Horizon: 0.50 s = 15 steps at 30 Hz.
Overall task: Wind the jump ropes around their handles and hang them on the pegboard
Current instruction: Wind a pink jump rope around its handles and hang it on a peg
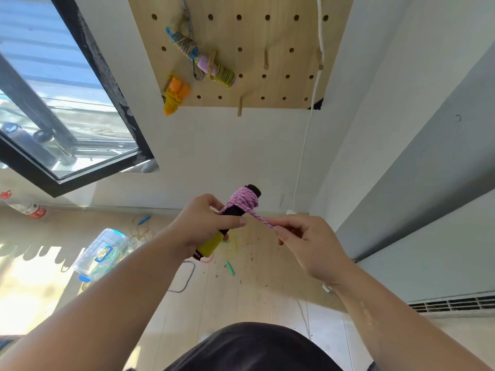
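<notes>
My left hand (203, 223) grips a pair of black-and-yellow jump rope handles (210, 246) held at a slant in front of me. A pink speckled rope (245, 200) is coiled around their upper black end. My right hand (302, 242) pinches the free stretch of that rope just right of the handles and holds it taut. On the wall above hangs the wooden pegboard (281, 36). Three wound ropes hang on it: a blue-handled one (184, 46), a pink-handled one (219, 70) and an orange one (174, 96).
Bare wooden pegs (266, 60) stick out of the pegboard's right and lower parts. A white cord (308, 129) hangs down its right side. On the floor lie a clear plastic box (103, 253), loose ropes (187, 277), a green clip (230, 267) and a bottle (25, 207). A window stands at left.
</notes>
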Available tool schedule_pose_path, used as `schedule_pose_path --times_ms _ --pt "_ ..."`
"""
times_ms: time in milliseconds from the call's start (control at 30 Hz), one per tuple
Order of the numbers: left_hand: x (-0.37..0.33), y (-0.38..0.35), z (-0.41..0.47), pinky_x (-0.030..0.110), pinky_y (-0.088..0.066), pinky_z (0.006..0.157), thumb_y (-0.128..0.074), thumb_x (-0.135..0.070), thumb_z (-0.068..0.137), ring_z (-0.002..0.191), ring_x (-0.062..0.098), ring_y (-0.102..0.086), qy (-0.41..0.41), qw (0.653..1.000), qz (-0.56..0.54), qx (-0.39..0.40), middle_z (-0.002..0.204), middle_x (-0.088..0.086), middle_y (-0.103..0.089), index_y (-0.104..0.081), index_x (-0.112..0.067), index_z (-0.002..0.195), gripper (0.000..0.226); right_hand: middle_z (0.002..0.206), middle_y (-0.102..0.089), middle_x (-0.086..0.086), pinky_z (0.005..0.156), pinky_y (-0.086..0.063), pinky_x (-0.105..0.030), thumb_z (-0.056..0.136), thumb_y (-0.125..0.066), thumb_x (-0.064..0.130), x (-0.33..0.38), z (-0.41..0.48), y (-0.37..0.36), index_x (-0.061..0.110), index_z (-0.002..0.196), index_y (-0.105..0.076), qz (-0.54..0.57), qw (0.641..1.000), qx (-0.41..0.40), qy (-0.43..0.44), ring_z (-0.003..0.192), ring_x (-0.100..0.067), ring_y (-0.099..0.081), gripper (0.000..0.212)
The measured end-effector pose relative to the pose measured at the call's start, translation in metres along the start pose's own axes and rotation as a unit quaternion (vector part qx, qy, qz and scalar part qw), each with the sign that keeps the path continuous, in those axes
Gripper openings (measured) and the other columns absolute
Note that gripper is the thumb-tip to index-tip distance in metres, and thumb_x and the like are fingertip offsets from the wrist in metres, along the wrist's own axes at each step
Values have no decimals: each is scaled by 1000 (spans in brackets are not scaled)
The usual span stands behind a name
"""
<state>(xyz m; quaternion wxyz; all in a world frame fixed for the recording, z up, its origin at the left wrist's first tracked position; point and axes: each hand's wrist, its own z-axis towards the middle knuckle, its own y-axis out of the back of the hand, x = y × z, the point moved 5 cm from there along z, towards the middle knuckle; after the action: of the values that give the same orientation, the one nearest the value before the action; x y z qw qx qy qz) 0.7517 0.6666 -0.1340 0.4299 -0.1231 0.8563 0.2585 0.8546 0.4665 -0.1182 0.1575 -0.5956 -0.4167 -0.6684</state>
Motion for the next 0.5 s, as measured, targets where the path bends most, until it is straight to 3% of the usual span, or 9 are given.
schedule_pose_path --times_ms 67,133,200,267,367,500 --pt "3 -3 1 50 -64 74 -94 -24 68 76 33 -76 6 1000 7 10 87 15 -77 -58 -7 101 52 63 -60 13 57 -42 -15 98 -64 13 -4 -2 5 32 100 -81 37 999 -10 -32 62 -6 -53 25" --pt "4 -1 2 44 -63 71 -95 -32 65 73 28 -75 -28 995 97 -18 82 7 -77 -59 -12 96 52 62 -59 7 56 -42 -20 98 -65 15 -4 -3 11 35 91 -79 10 999 -22 -33 59 -7 -51 25" --pt "0 2 4 37 -58 63 -91 -44 62 69 19 -69 -98 954 272 -76 78 -3 -71 -55 -21 87 50 62 -62 18 60 -41 -14 98 -65 17 2 -5 17 33 92 -77 -76 997 -24 -4 59 -2 -55 20" --pt "-4 2 2 32 -52 58 -85 -48 65 67 16 -62 -142 915 360 -117 75 -5 -65 -49 -24 83 47 71 -66 22 63 -45 -15 98 -65 19 5 -6 18 28 95 -77 -138 990 -23 12 68 -3 -61 15" --pt "-7 1 3 34 -52 55 -87 -44 65 65 20 -64 -136 935 305 -122 74 -2 -65 -52 -21 83 45 71 -67 12 67 -50 -27 98 -64 22 6 -5 14 25 94 -76 -175 984 -24 27 71 -10 -61 13" --pt "-12 10 1 39 -60 61 -94 -33 66 64 25 -70 -53 991 92 -87 81 12 -73 -63 -11 93 47 71 -64 19 61 -44 -17 98 -65 21 2 -9 3 31 92 -74 -103 995 5 6 62 -4 -54 15"
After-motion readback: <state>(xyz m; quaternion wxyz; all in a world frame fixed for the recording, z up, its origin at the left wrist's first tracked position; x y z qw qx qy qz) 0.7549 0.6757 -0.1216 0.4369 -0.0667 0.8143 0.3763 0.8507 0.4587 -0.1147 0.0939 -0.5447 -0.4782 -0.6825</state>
